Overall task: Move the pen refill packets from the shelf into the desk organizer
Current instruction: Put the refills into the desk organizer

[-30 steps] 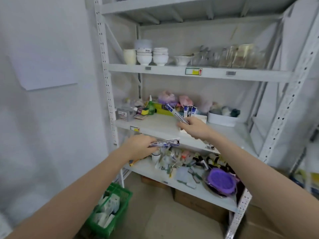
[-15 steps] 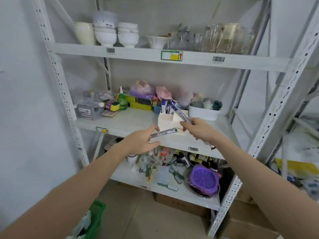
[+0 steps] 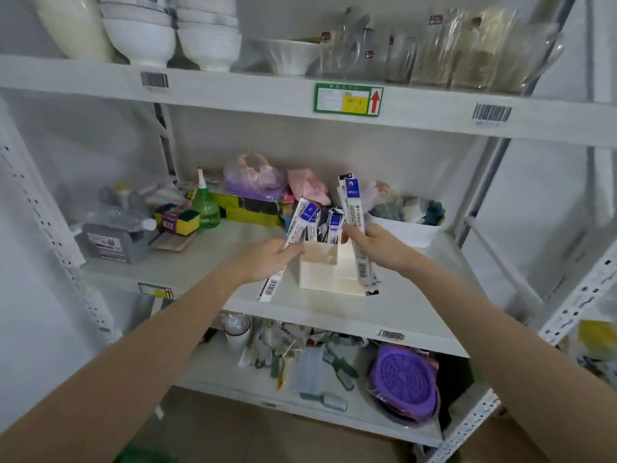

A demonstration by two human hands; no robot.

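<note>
A cream desk organizer (image 3: 320,272) with open compartments stands on the middle shelf (image 3: 213,262). Several refill packets (image 3: 334,225) with blue tops stand in its back compartment. My left hand (image 3: 267,259) grips a long white packet with a blue top (image 3: 295,235), held tilted beside the organizer's left wall, its barcode end hanging low. On the other side my right hand (image 3: 377,245) holds a second refill packet (image 3: 354,208) nearly upright over the organizer's right edge.
A white tub of cloths (image 3: 407,228) sits right of the organizer. A green spray bottle (image 3: 205,208), sponges (image 3: 182,222) and a grey box (image 3: 107,242) lie to the left. Bowls (image 3: 140,38) and glassware line the upper shelf. Brushes and a purple lid (image 3: 405,379) fill the lower shelf.
The view has closed in on the shelf. Both hands have risen to the organizer, and both packets have swung from slanted to more upright beside its walls.
</note>
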